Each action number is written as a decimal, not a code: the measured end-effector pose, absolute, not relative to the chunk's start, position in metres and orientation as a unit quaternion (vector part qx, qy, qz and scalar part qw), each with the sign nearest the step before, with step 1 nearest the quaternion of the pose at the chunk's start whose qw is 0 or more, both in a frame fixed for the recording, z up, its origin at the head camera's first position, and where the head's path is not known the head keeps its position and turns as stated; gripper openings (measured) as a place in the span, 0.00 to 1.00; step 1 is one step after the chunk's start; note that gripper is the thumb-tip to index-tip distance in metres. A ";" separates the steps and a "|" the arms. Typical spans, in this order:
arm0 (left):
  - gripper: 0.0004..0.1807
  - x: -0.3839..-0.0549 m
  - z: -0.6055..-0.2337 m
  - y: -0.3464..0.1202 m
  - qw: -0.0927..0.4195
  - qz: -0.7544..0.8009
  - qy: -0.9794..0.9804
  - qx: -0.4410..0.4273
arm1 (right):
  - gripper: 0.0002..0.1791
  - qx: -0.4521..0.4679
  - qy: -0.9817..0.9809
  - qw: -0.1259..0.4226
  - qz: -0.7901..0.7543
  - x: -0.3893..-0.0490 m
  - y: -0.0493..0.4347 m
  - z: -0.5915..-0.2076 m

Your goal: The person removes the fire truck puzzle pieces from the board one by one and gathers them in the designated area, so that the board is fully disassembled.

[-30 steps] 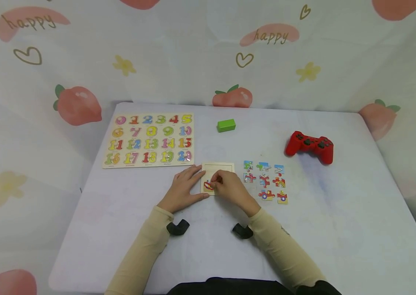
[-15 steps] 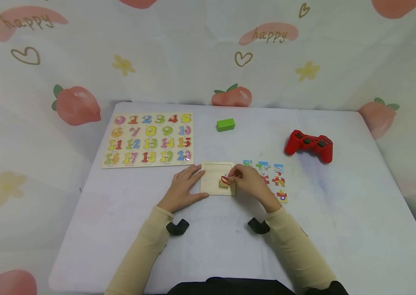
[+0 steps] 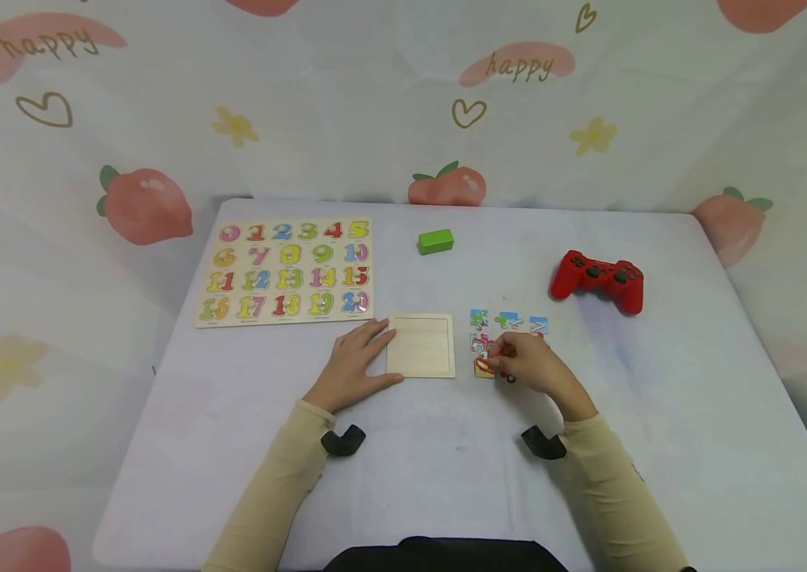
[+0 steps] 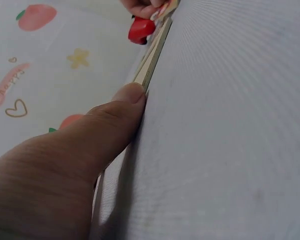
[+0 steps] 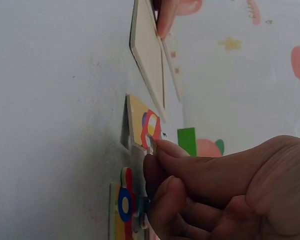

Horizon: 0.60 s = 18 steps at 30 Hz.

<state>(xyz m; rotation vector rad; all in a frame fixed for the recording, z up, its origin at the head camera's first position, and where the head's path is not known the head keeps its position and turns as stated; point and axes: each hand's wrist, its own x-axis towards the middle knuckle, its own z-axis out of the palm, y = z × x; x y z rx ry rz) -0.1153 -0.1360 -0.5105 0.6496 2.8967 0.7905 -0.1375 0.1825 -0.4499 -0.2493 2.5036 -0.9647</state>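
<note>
My right hand (image 3: 535,367) pinches a jigsaw piece (image 5: 138,120) between thumb and fingertips. The piece has red and yellow printing and is tilted off the table in the right wrist view. Other jigsaw pieces (image 3: 508,319) lie in rows around and partly beneath this hand, which hides some of them. Left of them is a small square wooden puzzle tray (image 3: 421,347) with a bare inside. My left hand (image 3: 353,359) rests at the tray's left side, fingertips on its upper left and the thumb (image 4: 127,95) against its lower left edge.
A wooden number board (image 3: 285,274) with several rows of coloured numerals lies at the back left. Behind the tray is a green block (image 3: 435,241). A red game controller (image 3: 596,282) sits at the back right. A printed cloth (image 3: 346,95) hangs behind the table.
My right hand has lifted the jigsaw piece out of the tray's lower left corner and carried it right, to the loose pieces. My left hand has stayed at the tray.
</note>
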 end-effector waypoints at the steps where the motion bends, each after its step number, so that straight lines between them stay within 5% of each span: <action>1: 0.44 -0.115 -0.511 -0.136 0.036 0.256 0.943 0.211 | 0.04 -0.089 0.905 0.223 -0.350 -0.137 0.183 -0.451; 18: 0.45 -0.116 -0.509 -0.134 0.038 0.261 0.940 0.214 | 0.05 -0.104 0.927 0.175 -0.316 -0.129 0.175 -0.453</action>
